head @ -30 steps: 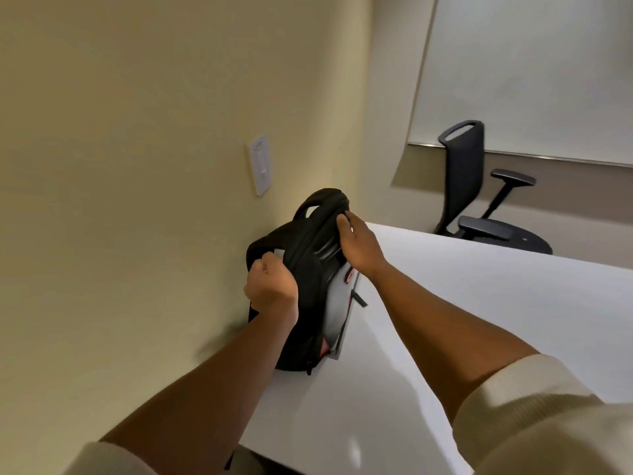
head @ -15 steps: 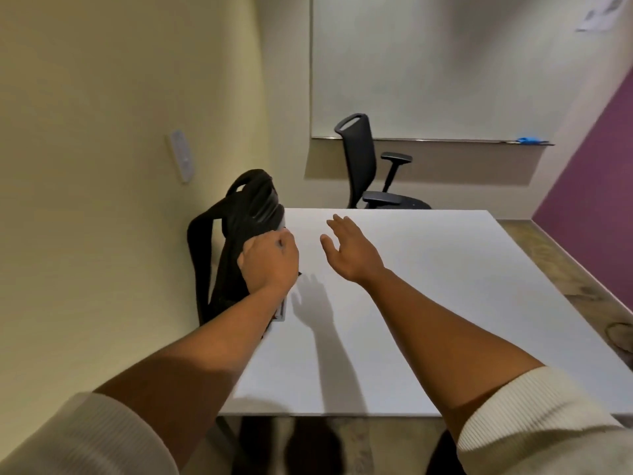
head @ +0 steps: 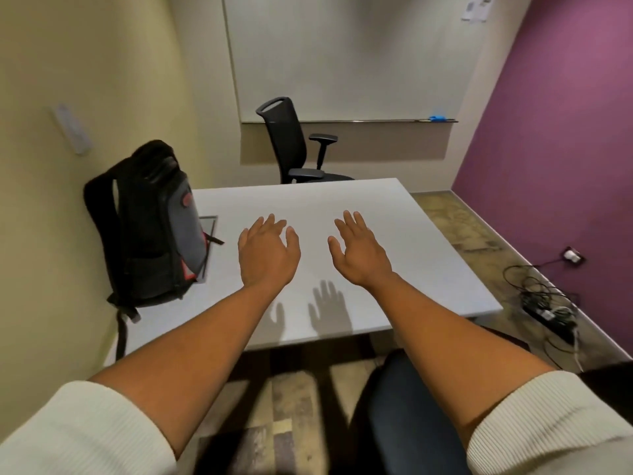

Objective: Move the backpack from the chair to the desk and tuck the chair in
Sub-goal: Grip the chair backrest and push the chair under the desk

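Single head cam, looks fwd/down over desk [head: 394, 234] toward far wall.

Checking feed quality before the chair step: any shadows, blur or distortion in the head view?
Head view: both hands, left hand and right hand, cast soft shadows on the white desk; wide-angle lens bends the whiteboard edges; wall switch smeared; backpack fairly sharp.

Backpack [head: 147, 224] upright on desk [head: 359, 214] left edge by wall; chair [head: 291, 142] behind desk.
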Motion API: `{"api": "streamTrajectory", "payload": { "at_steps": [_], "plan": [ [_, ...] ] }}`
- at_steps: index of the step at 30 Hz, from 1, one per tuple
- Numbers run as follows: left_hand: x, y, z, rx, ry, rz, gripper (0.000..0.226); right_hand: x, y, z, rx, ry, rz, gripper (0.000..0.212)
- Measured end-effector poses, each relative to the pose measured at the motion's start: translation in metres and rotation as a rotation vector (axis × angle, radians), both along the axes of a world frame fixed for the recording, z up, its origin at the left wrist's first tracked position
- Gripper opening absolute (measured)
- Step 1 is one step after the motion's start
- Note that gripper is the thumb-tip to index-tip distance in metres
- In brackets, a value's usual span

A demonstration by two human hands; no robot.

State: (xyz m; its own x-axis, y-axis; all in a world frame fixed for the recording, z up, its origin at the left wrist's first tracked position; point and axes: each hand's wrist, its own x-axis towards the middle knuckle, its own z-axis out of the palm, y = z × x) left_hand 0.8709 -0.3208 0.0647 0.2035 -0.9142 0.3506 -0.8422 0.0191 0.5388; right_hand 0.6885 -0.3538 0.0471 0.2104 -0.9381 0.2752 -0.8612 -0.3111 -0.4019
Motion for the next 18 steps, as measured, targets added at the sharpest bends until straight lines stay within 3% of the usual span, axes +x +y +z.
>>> {"api": "streamTrajectory", "payload": {
  "at_steps": [9,18],
  "plan": [
    [-0.129,0.053,0.006,0.01,-0.013,-0.115,0.049,-0.132,0.082,0.004,0.058,0.026,-0.118,0.055],
    [-0.224,0.048,0.008,0.028,-0.072,-0.324,0.05,-0.217,0.112,0.018,0.026,-0.045,-0.296,0.055]
  ]
}}
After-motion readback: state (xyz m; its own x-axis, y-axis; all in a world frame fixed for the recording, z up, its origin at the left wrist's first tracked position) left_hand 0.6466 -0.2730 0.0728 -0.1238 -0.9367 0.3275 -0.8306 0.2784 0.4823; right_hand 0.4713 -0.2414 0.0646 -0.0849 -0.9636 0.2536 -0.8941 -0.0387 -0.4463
